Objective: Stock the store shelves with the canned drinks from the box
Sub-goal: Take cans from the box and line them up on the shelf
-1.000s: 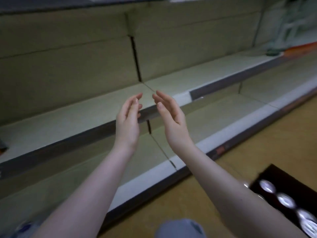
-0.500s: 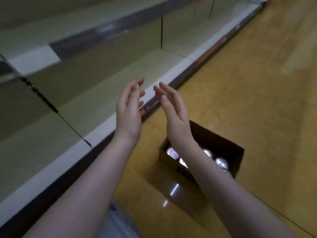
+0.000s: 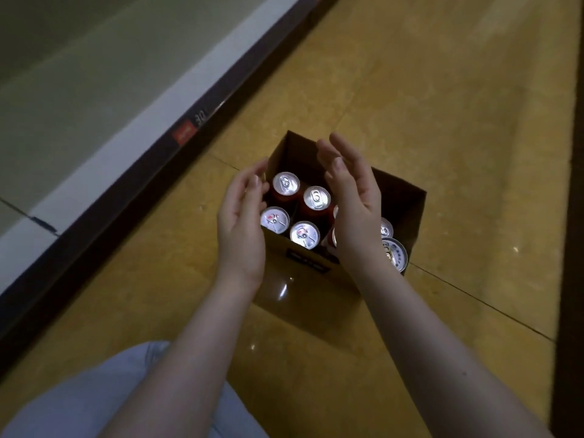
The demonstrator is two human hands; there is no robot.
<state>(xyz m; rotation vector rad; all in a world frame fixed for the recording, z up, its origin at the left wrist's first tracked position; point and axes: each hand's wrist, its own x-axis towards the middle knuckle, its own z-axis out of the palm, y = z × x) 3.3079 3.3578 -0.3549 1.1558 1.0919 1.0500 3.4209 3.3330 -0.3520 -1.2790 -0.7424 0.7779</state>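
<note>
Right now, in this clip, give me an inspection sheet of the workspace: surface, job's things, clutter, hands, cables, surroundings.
Surface: glossy yellow-brown tiled floor, with light glare spots.
Job's things: open cardboard box on the floor, holding upright canned drinks; four silver can tops plainly visible at its left, more partly hidden under the right hand.
Clutter: nothing seen.
Hands: left hand and right hand open, palms facing each other above the box, holding nothing.
Cables: nothing seen.
Surroundings: bottom store shelf at left with no cans showing on it, a red price tag on its dark edge strip; the person's light blue trouser knee below.
</note>
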